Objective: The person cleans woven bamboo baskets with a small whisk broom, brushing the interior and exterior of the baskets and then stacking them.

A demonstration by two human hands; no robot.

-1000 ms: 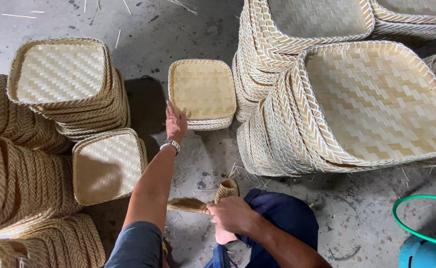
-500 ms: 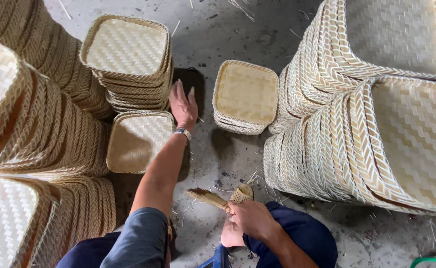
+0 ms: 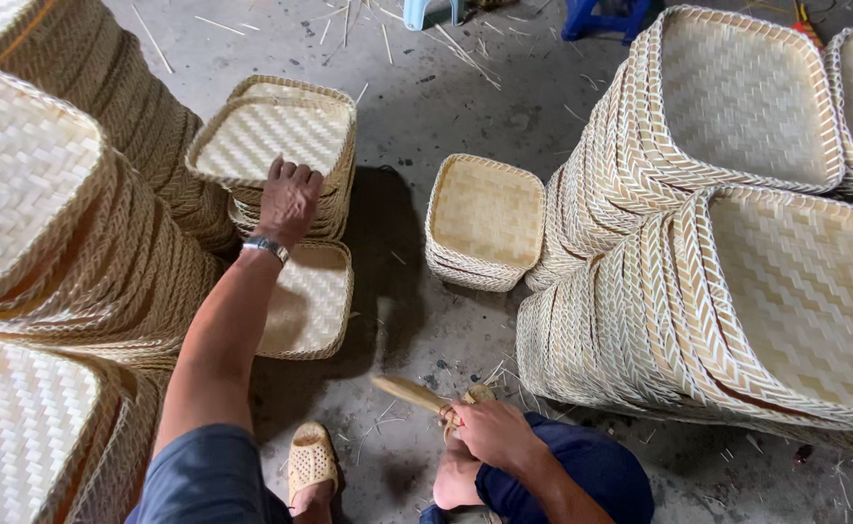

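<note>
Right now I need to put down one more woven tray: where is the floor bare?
Bare concrete floor lies above the small tray stack, and a narrower strip beside the low tray. Left and right sides are packed with tall stacks.

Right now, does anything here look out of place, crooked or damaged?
The top tray under the left hand sits skewed on its stack. Loose bamboo strips litter the concrete floor. The right hand holds a wooden-handled tool. No damage shows.
</note>
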